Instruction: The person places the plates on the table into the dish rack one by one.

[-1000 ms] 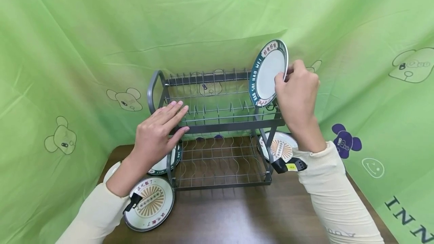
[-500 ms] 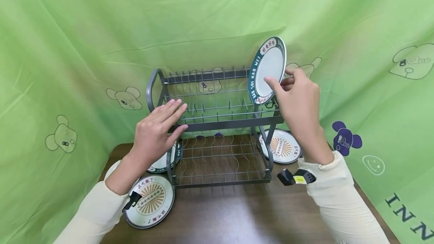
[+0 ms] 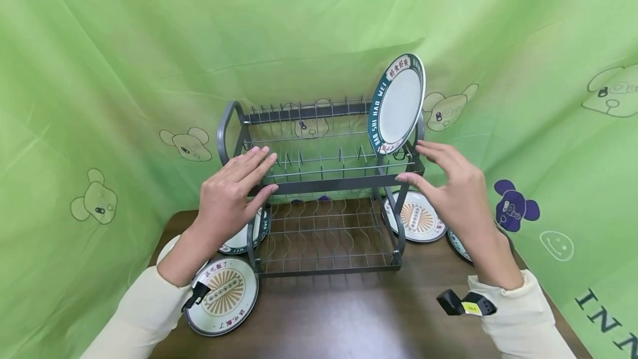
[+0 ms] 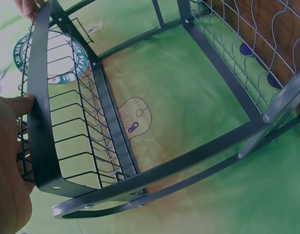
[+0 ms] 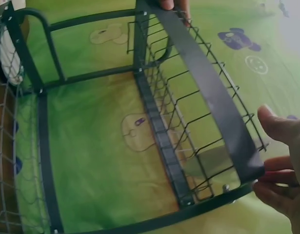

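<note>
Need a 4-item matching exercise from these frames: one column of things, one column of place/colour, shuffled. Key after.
Things
1. rack
2. plate on edge
3. left grip
4. tabletop

Place or colour
A. at the rack's upper right
B. brown
C. dark grey
D. touching the rack's upper left front

Pairs: 1-C, 2-A, 3-D, 4-B
</note>
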`<state>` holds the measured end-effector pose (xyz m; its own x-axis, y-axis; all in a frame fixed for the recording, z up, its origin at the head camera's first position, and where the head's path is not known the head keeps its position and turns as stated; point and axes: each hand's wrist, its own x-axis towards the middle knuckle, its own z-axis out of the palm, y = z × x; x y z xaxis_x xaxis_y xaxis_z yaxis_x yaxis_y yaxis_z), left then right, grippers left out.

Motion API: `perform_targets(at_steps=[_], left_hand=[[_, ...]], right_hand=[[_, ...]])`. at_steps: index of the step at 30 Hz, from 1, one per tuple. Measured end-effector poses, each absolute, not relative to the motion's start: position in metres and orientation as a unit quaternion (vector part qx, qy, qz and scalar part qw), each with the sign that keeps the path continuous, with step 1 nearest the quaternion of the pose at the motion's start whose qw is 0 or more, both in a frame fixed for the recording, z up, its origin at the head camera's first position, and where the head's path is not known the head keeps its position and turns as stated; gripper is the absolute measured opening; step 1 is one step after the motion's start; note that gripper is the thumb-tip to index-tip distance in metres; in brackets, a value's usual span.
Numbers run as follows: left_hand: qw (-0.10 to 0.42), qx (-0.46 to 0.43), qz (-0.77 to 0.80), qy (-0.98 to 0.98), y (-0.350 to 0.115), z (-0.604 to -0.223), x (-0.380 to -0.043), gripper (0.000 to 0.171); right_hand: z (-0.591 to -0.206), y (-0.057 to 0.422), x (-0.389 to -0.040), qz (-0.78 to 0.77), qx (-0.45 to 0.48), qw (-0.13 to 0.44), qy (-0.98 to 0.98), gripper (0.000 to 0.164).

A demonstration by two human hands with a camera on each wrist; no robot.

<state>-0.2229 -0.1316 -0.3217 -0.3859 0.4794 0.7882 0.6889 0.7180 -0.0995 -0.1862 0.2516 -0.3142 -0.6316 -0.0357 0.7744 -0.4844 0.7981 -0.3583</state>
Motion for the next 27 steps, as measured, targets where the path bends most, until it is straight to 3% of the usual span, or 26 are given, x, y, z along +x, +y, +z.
perform_targets(at_steps=[6,12,20,27], left_hand=[[0.425,-0.355,-0.129,-0.823,-0.132,-0.324,-0.223,0.056],[0.422,-0.357,-0.125,-0.824,-0.131,-0.323,-0.222,0.059],[0.414,-0.367,-0.117,-0.825,-0.134,-0.325,-0.219,0.060],[0.513,-0.338,-0.215,-0.759,-0.138,-0.349,-0.191,0.043]], right_hand=[[-0.328,0.254,-0.189,0.265,0.213,0.416,-0.844,0.056],[-0.336,0.249,-0.194,0.284,0.204,0.454,-0.819,0.036],[-0.346,0.243,-0.205,0.293,0.209,0.516,-0.778,0.030],[-0.349,0.245,-0.205,0.282,0.210,0.520,-0.778,0.029]])
